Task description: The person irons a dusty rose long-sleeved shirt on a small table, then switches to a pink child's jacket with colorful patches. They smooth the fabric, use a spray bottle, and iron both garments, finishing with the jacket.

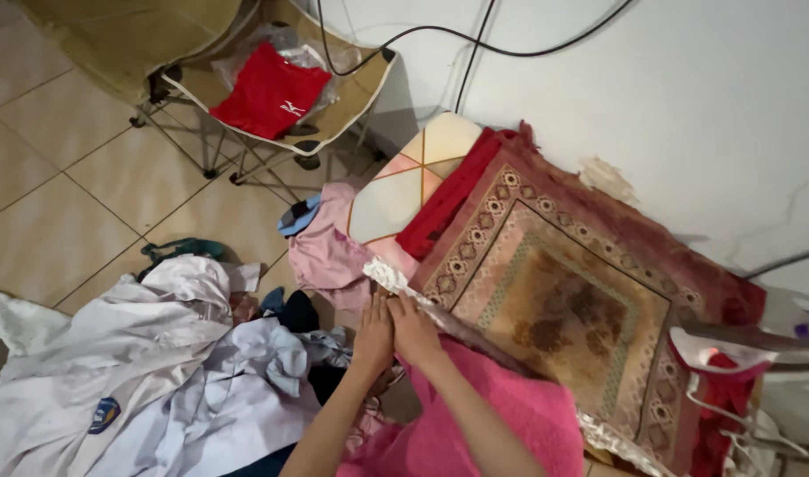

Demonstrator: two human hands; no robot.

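Beside the patterned rug (563, 300), left hand (374, 337) and right hand (415, 331) lie flat, fingers together, gripping nothing, on the pink cloth (484, 406). Left of them, a white shirt (113, 380) shows a blue badge (105, 413).

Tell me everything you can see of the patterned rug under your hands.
The patterned rug is a red woven mat with cream geometric borders and a brownish, worn centre. It lies flat and askew against the white wall. Both hands, left hand and right hand, press its near edge, where pink cloth overlaps it. An iron rests on its right end.
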